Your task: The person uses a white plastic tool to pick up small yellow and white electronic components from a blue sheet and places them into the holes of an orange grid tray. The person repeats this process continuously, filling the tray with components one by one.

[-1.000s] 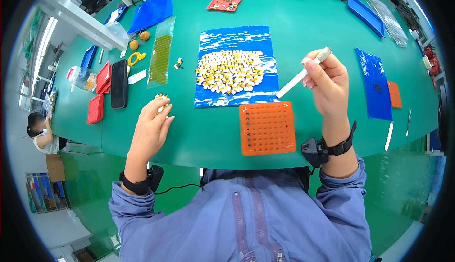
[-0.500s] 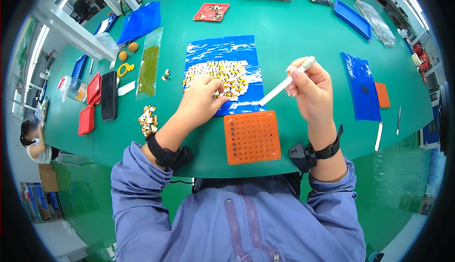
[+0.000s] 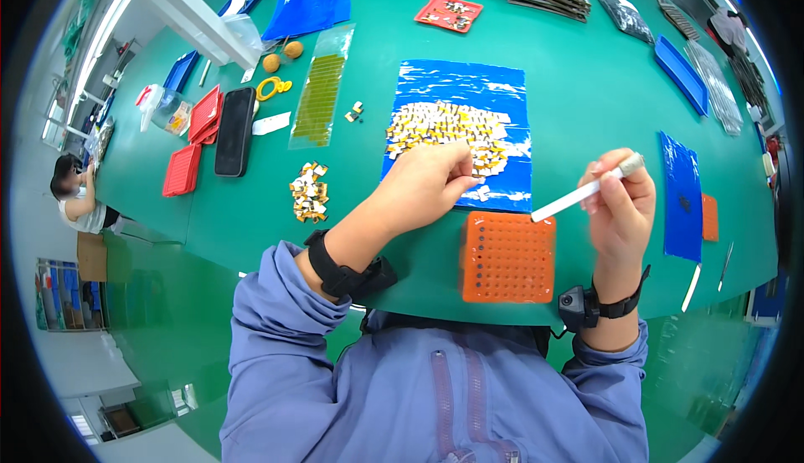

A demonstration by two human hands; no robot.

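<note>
L hand (image 3: 431, 180) grip pinched shut on small yellow parts (image 3: 444, 132), heap on blue sheet (image 3: 502, 94) | orange grid tray (image 3: 506, 256) at 5 o'clock, nr | R hand (image 3: 624, 203) fist round white stick (image 3: 586, 190), long axis 8–2 o'clock | green counter (image 3: 586, 69)

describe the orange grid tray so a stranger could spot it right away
On the green table, look at the near edge between the person's two forearms. The orange tray lies just below the blue sheet; it is the only square block with rows of small holes.
</note>
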